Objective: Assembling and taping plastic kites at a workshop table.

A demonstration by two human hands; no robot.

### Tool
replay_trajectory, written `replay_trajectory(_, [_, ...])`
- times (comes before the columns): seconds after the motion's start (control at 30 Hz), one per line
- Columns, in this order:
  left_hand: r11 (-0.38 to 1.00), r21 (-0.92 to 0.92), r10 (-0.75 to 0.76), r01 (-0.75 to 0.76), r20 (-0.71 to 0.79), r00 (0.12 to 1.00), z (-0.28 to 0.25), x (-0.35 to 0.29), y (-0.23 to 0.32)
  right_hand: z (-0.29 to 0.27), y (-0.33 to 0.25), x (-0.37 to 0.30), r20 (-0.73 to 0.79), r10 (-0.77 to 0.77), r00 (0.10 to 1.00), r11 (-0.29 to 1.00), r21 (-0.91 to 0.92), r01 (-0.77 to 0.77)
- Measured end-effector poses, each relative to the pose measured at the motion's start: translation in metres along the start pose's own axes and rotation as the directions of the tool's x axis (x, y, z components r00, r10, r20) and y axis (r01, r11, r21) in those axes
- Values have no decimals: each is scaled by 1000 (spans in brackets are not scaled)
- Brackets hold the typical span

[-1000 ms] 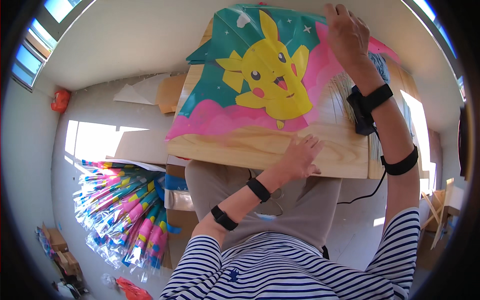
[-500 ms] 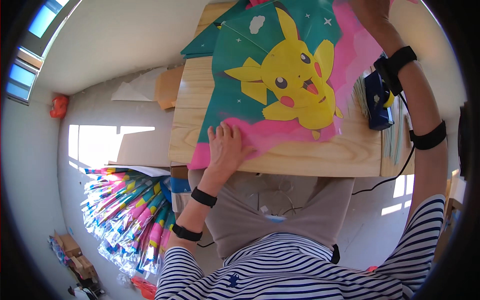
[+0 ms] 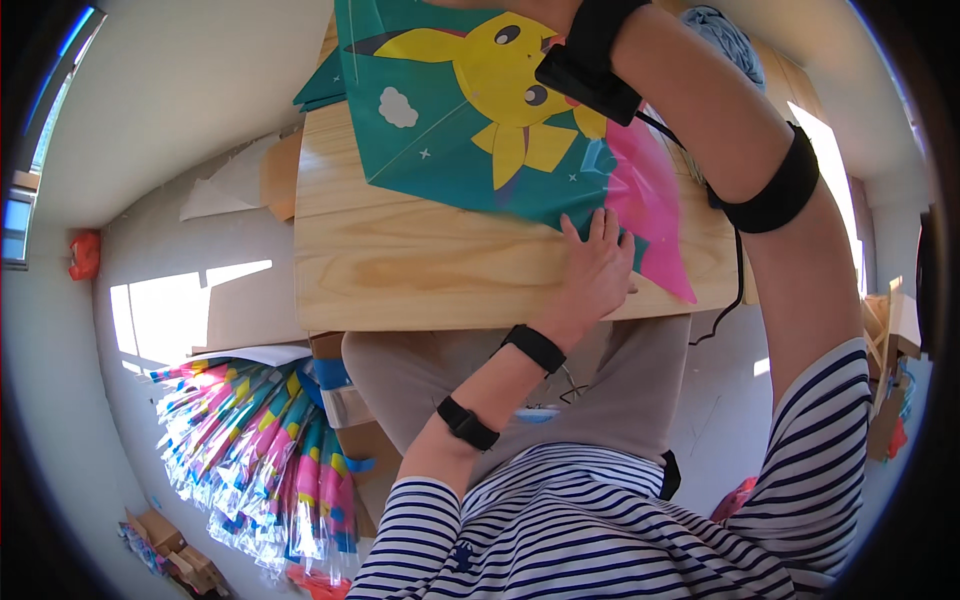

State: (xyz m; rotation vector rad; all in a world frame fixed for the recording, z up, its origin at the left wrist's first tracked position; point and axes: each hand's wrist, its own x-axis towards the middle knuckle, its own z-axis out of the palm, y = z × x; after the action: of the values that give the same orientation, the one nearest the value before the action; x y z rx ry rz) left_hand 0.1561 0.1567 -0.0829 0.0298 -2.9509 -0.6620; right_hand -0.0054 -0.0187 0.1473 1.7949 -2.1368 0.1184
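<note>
A teal and pink kite, printed with a yellow cartoon animal, lies spread over the light wooden table. Flat on its near edge, where teal meets pink, rests my left hand, with its fingers outstretched. My right arm reaches across the kite's right side. Only a part of my right hand shows at the upper edge, over the kite's far part, and its fingers are out of sight. Below the table's left side is a pile of rolled, colourful kites in clear sleeves.
Another folded teal sheet sticks out under the kite at the left. A grey-blue bundle lies at the far right. A black cable hangs off the table's right edge. Cardboard stands left of the table.
The kite has been turned, so its teal edge now faces me and its pink part lies right. My left hand has moved right along the near edge; my right hand has swung left.
</note>
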Motion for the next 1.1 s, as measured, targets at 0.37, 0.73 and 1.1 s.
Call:
replay_trajectory(0.37, [982,80,-149,171,-230,962,-50,-11,-120,97,9,-247,137,316,939,845,408,-344])
replay_trajectory(0.73, [830,273,-496,487,-41,867,-85,-112,-130,150,-46,-335,190,318,929,868,336,-366])
replay_trajectory(1.1, [833,224,-513,506,-29,858,-91,-119,-127,146,50,-315,67,810,583,563,190,-804])
